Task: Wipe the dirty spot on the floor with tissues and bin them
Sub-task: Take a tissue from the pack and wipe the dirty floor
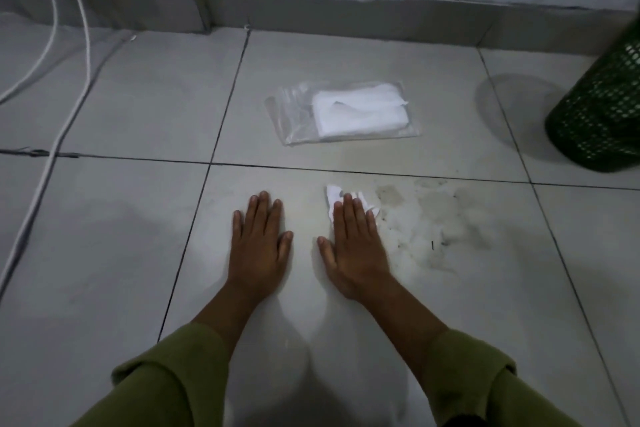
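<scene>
Head view: right hand (356, 246) flat on tissue (334, 196), beside stain (433, 218).

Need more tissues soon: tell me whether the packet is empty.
Not empty: the clear tissue packet shows a white stack inside, one sheet poking out.

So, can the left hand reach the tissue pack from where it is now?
Probably yes. The left hand lies flat and empty on the floor, and the tissue pack lies ahead of it, slightly to the right, with only bare tile between them.
</scene>
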`<state>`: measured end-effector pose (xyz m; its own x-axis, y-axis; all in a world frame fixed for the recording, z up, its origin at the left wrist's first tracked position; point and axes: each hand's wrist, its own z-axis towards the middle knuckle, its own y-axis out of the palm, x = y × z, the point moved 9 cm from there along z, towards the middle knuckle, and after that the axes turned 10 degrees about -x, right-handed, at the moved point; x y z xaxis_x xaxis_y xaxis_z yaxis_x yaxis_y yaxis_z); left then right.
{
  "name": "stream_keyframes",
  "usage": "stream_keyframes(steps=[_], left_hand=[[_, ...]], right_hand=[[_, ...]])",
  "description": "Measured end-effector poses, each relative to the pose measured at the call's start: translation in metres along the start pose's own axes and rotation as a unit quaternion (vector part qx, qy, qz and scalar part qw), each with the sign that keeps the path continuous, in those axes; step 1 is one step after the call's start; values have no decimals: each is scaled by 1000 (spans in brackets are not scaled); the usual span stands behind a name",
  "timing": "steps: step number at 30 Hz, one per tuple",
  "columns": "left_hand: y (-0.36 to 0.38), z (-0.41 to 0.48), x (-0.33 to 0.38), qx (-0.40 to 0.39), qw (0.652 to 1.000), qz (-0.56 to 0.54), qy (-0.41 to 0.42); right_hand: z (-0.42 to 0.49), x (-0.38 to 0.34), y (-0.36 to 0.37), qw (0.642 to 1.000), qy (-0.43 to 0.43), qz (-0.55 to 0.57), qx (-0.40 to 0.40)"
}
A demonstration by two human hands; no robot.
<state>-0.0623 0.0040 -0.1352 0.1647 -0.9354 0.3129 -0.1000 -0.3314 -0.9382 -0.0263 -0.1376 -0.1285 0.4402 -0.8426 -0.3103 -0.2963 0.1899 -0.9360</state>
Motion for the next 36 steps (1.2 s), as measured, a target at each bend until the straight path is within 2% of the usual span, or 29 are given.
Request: stream_keyframes(steps=[6,14,22,28,33,36], left_hand=[[-2,0,7,-29,999,-9,-15],[7,-8,29,-44,999,-4,27],[6,-7,24,-35,998,-41,15],[8,-5,30,-55,998,-19,12],[10,-4,30,-84,996,-16,10],[10,-6,35,-97,995,-17,7]], right_hand=[[-49,-17,11,996,-73,-30,-38],[-83,5,6,979,-162,-105,-63],[-67,19,3,981,-135,-115,-75],[-28,34,-5,989,-79,-93,-88],[-14,38,-7,991,-78,-78,-79],[-14,37,-11,988,-64,-79,-113]])
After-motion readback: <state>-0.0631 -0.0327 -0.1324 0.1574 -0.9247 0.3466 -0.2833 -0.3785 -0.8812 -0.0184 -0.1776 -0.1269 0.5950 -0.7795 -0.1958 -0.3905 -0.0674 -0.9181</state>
